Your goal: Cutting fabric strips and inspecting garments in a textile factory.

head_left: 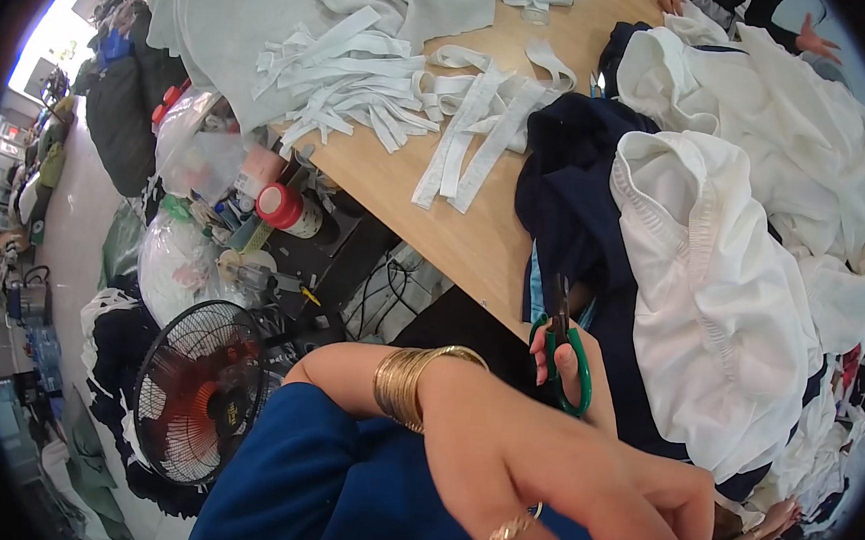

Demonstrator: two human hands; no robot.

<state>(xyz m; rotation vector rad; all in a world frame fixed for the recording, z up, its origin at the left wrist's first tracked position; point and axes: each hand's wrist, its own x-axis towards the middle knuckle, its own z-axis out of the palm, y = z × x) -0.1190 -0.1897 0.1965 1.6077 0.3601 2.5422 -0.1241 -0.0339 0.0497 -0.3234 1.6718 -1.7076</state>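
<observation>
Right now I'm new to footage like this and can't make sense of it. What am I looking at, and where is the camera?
There is no machine here, only a person at work. The single picture comes from a wide camera worn on that person's head and looking down, which is why the edges bend.

The near arm with gold bangles ends in what seems to be the left hand, which wears a ring. Behind it, the right hand grips green-handled scissors.

The wooden table carries cut white fabric strips, white garments and dark navy cloth. A floor fan stands lower left. Another person's hand shows at the top right.
</observation>
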